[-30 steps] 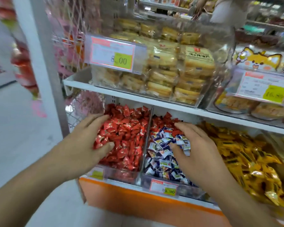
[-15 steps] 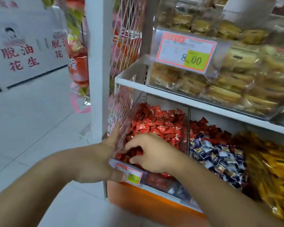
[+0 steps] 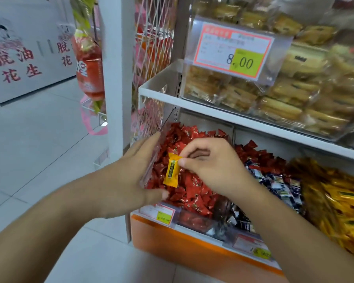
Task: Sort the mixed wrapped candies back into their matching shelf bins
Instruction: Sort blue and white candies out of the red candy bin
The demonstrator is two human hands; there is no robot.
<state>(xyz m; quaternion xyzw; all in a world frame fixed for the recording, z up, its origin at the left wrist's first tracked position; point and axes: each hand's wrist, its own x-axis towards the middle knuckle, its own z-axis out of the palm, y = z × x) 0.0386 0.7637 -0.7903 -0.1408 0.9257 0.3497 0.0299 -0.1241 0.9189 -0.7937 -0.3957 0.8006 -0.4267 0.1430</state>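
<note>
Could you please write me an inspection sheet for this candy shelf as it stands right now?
Surface: white lower shelf with clear bins above an orange base.
Job's things: yellow candy held over the red candy bin; middle bin mixes blue-white and red candies; yellow candy bin far right.
Clutter: red candies in the middle bin.
Grippers: right hand pinches the yellow candy; left hand rests on the red bin's clear side wall, fingers straight.
Cables: nothing seen.
Surroundings: wrapped biscuits above, price tag reading 8.00, tiled floor.

Price tag (image 3: 234,51) on the biscuit bin reads 8.00; the wall sign (image 3: 16,64) reads 脱油花生.
</note>
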